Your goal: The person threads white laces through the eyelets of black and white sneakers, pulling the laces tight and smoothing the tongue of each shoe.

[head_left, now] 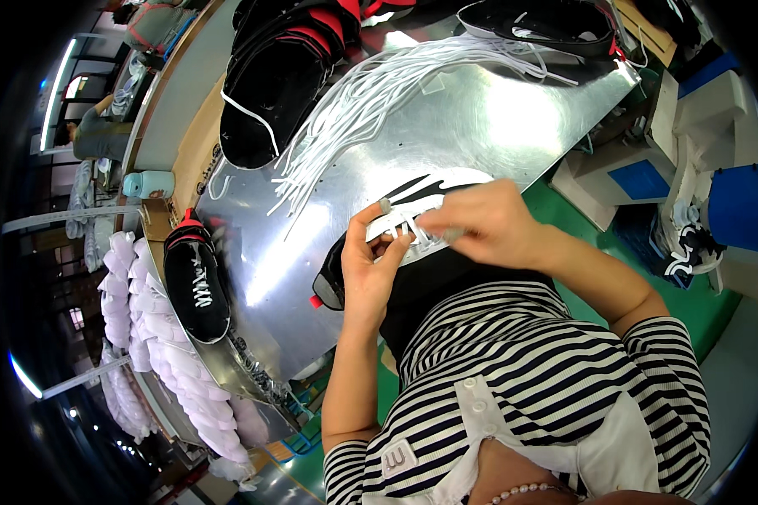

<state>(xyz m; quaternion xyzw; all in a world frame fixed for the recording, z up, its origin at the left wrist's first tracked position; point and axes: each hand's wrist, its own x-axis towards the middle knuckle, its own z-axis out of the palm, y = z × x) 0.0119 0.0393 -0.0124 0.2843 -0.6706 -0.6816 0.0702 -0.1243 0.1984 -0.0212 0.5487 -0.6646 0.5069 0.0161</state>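
A black and white shoe upper [421, 189] lies at the table's near edge, against my body. White lace [408, 227] runs in crossing rows through its white eyelet strip. My left hand [369, 263] is closed on the left part of this upper, thumb and fingers pinching beside the lace rows. Over the right end of the lacing, my right hand [493, 225] has its fingers curled together at the shoelace, slightly blurred. Greyish covers show on some fingertips. A small red tab [316, 301] sticks out at the upper's left end.
Loose white laces [354, 109] spread across the metal table [312, 227]. Stacked black and red uppers [269, 93] stand behind, another upper [539, 25] at the far right. A laced black upper [198, 282] sits left. Beyond are white shoe parts [173, 345] and a light-blue bottle [149, 184].
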